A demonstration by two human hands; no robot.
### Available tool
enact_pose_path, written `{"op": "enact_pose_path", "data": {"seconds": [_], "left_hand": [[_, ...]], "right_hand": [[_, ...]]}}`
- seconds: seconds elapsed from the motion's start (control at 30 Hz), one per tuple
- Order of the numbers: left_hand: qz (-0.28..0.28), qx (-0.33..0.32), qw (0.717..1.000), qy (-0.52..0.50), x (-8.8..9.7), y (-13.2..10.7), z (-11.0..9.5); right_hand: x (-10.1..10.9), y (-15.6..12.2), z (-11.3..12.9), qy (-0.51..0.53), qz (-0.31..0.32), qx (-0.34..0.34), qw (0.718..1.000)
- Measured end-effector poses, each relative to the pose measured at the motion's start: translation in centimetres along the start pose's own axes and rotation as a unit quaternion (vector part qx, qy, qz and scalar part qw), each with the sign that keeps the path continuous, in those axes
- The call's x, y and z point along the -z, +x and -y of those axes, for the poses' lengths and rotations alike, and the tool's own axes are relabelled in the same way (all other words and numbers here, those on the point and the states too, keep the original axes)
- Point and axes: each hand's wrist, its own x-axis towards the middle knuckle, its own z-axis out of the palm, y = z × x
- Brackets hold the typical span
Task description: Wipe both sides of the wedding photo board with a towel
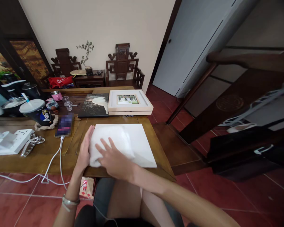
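A white cloth (111, 142) lies bunched on a flat white square board (142, 142) at the near edge of a low wooden table (156, 142). My left hand (85, 148) rests against the cloth's left side, fingers straight and together. My right hand (113, 159) lies flat on top of the cloth, fingers spread. Neither hand grips anything. A bracelet sits on my left wrist.
Behind the board lie a dark photo print (94, 105) and a white picture frame (130, 101). To the left are a phone (64, 125) on a white cable, a lidded cup (39, 112), a power strip (16, 140) and small plastic cups. A dark wooden stand (227, 94) is at right.
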Motion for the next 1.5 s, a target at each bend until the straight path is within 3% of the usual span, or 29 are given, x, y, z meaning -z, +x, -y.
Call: {"op": "enact_pose_path", "data": {"seconds": [0.07, 0.17, 0.3, 0.47, 0.57, 0.67, 0.8, 0.93, 1.07, 1.13, 1.23, 1.37, 1.5], "left_hand": [[-0.001, -0.011, 1.000, 0.003, -0.1, -0.1, -0.2], [0.030, -0.037, 0.993, 0.112, -0.5, -0.3, -0.4], [0.090, -0.043, 0.966, 0.237, -0.9, -0.2, -0.1], [0.107, -0.056, 0.946, 0.299, -1.0, 0.1, 0.7], [0.104, -0.064, 0.941, 0.315, -0.9, 0.2, 0.8], [0.102, -0.064, 0.939, 0.322, -0.8, 0.3, 0.7], [0.103, -0.068, 0.938, 0.323, -0.7, 0.3, 0.7], [0.104, -0.068, 0.941, 0.315, -0.7, 0.2, 0.8], [0.100, -0.066, 0.943, 0.309, -0.8, 0.2, 0.9], [0.100, -0.064, 0.944, 0.308, -0.8, 0.2, 0.9], [0.099, -0.064, 0.945, 0.307, -0.8, 0.2, 1.0], [0.096, -0.066, 0.945, 0.304, -0.9, 0.1, 0.9], [0.104, -0.061, 0.944, 0.306, -0.9, 0.1, 0.6]], "right_hand": [[0.3, -1.8, 1.1, 0.023, 0.027, 0.040, 0.999], [0.9, -4.9, 1.8, 0.064, 0.074, 0.049, 0.994], [1.6, -6.7, 0.0, 0.102, 0.044, -0.034, 0.993], [2.0, -2.2, -5.3, 0.085, 0.037, -0.153, 0.984], [2.0, 2.1, -7.6, 0.087, 0.016, -0.150, 0.985], [1.9, 5.6, -8.2, 0.103, 0.004, -0.124, 0.987], [1.8, 6.8, -8.4, 0.127, -0.009, -0.112, 0.986], [1.6, 3.6, -10.4, 0.139, -0.029, -0.143, 0.980], [1.2, -2.0, -12.9, 0.135, -0.040, -0.182, 0.973], [1.0, -4.7, -13.0, 0.127, -0.041, -0.199, 0.971], [0.7, -8.6, -10.8, 0.124, -0.036, -0.201, 0.971], [1.0, -13.0, -5.4, 0.149, -0.010, -0.158, 0.976], [1.7, -14.8, -2.7, 0.173, 0.028, -0.142, 0.974]]}}
